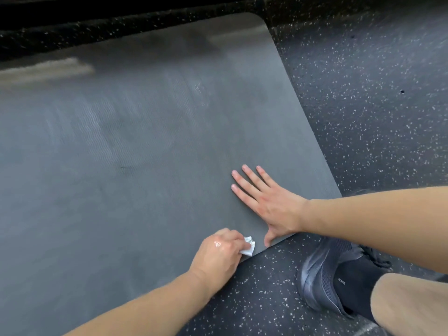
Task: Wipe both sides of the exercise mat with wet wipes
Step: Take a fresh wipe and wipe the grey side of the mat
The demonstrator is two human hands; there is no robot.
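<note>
The mat [150, 146] lies flat on the speckled floor [363, 105], one face up. The left hand [218, 253] grips a crumpled wipe [249, 247] against the mat's near edge, fingers curled round it. The right hand [269, 202] lies flat on the mat just beside it, fingers straight and spread, thumb at the edge, likely steadying the mat. Paler streaks further up the mat suggest that part is already wiped; this near corner looks like the end of the upper face, with the underside judged still to do. The mat's left part is cut off, the far end is blurred, and no wipe packet shows. A dark shoe [324, 275] stands near the corner.
</note>
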